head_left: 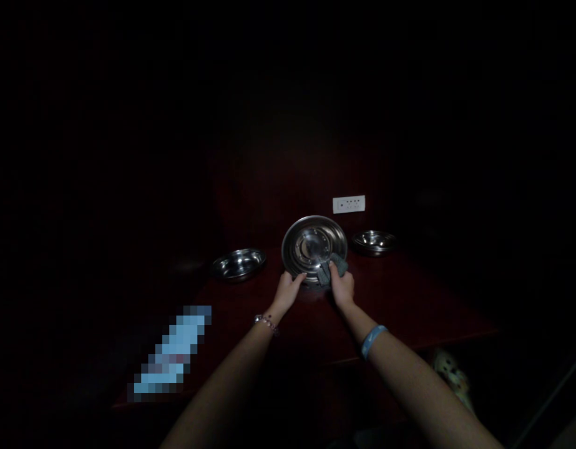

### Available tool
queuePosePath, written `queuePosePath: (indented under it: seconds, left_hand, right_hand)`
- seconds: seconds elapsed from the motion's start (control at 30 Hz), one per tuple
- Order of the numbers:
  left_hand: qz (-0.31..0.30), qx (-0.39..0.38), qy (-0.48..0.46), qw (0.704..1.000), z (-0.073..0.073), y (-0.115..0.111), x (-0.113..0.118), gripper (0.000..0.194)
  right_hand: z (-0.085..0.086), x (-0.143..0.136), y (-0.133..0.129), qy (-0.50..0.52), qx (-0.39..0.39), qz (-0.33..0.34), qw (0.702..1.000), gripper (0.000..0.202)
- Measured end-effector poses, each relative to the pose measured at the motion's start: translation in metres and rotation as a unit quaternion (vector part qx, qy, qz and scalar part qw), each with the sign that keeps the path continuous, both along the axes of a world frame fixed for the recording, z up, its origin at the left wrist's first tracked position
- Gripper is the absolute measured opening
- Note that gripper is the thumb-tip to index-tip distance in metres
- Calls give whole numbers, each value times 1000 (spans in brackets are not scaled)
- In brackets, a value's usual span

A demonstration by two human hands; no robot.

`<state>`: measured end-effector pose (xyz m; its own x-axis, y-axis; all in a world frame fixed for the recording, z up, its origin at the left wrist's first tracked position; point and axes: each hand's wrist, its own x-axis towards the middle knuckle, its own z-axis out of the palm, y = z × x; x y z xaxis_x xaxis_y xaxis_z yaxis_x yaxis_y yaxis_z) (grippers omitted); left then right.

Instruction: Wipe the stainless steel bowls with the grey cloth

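Note:
A shiny round metal bowl (311, 244) is tilted up over the table, its hollow side facing me. My left hand (288, 290) grips its lower left rim, thumb on the inside and the other fingers hidden behind. In my right hand (342, 288) is a grey-green cloth (334, 269), pinched under the thumb against the bowl's lower right rim. Part of the cloth hangs inside the rim. Whether the right fingers also clasp the bowl from behind is hidden.
Another metal bowl (239, 264) rests on the dark red table (390, 305) at left, with stacked metal bowls (374, 242) at right. A white socket panel (349, 204) is on the back wall. A pixelated bright rectangle (173, 352) lies near the front left edge. Surroundings are very dark.

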<state>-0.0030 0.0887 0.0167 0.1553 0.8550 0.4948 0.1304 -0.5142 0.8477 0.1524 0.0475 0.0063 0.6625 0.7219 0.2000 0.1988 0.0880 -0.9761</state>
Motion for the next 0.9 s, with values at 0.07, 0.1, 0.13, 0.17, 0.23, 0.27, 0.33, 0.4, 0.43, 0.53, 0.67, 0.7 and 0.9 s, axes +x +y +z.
queuePosePath:
  seconds: [0.07, 0.1, 0.13, 0.17, 0.23, 0.27, 0.33, 0.4, 0.43, 0.53, 0.67, 0.7, 0.9]
  left_hand:
    - [21, -2, -6, 1000, 3, -2, -2, 22]
    - [34, 2, -11, 999, 5, -4, -3, 22]
    - [48, 11, -17, 999, 7, -5, -4, 23]
    - [61, 22, -23, 998, 9, -6, -5, 25]
    - [87, 38, -30, 995, 12, -8, -8, 29]
    - [99, 41, -32, 994, 13, -8, -9, 31]
    - [117, 39, -34, 992, 14, -8, -10, 35]
    - [113, 37, -37, 992, 13, -6, -11, 39]
    - [102, 35, -37, 993, 12, -5, -10, 41]
    - [56, 28, -34, 997, 8, -3, -7, 43]
    - [8, 23, -17, 1000, 2, -3, -1, 48]
    - [-5, 27, -15, 999, 0, -3, 1, 51]
    - [-112, -13, 1, 994, -7, -2, 6, 62]
  right_hand:
    - [0, 0, 0, 1, 3, 2, 1000, 54]
    - [0, 0, 0, 1, 6, 3, 1000, 54]
    - [0, 0, -1, 1, 10, 5, 1000, 54]
    - [0, -1, -1, 1, 12, 6, 1000, 54]
    - [1, -2, -2, -5, 14, 2, 1000, 54]
    - [1, -4, -3, -12, 17, 1, 1000, 55]
    - [2, -6, -4, -28, 31, 14, 999, 54]
    - [4, -8, -4, -38, 53, 36, 997, 52]
    - [4, -8, -5, -40, 63, 43, 996, 51]
    - [6, -7, -6, -36, 75, 38, 996, 49]
    - [5, -4, -6, -18, 81, 24, 996, 46]
    - [4, -4, -5, -12, 81, 22, 996, 46]
    - [0, -1, -2, 44, 78, 24, 996, 49]
